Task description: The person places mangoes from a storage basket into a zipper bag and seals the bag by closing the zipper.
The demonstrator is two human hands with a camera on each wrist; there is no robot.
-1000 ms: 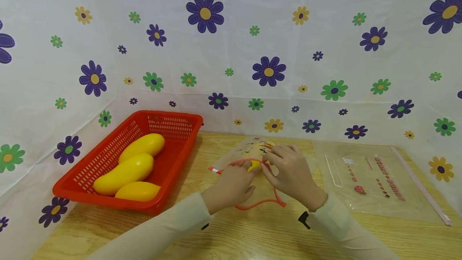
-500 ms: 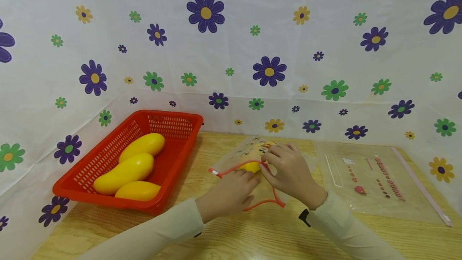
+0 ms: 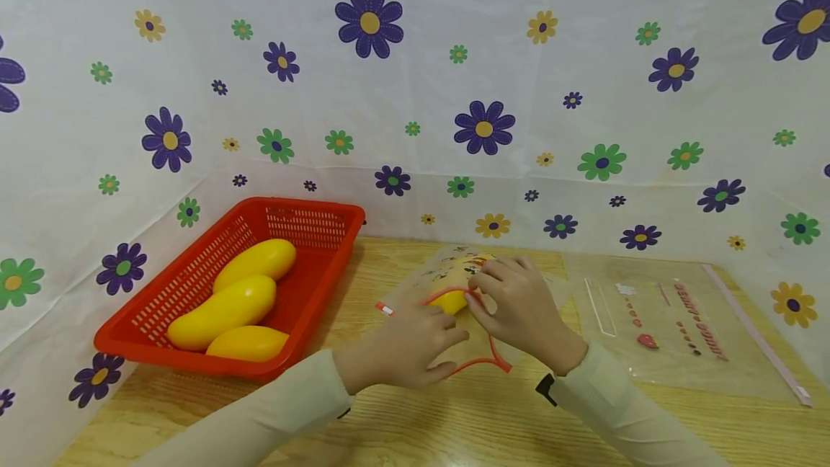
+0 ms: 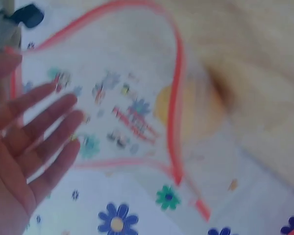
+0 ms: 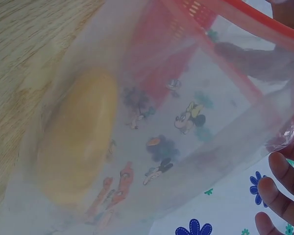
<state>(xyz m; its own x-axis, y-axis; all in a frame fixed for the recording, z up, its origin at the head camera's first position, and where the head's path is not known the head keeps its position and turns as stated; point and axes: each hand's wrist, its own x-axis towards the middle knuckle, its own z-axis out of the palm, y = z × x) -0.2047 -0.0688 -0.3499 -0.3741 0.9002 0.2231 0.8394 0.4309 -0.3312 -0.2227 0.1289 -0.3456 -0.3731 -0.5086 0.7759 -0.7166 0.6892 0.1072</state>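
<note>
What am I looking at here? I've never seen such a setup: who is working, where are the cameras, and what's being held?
No machine: a person works bare-handed, wearing one camera on the head and one on each wrist. The wide picture looks forward and down from the head; the close ones look from the wrists. On the wooden table, a red basket at left holds three yellow oblong pieces; a clear bag with a pink strip lies at right. Between them, the right hand pinches the edge of a red-edged clear bag with another yellow piece inside. The left hand is by that bag's mouth, fingers extended.
</note>
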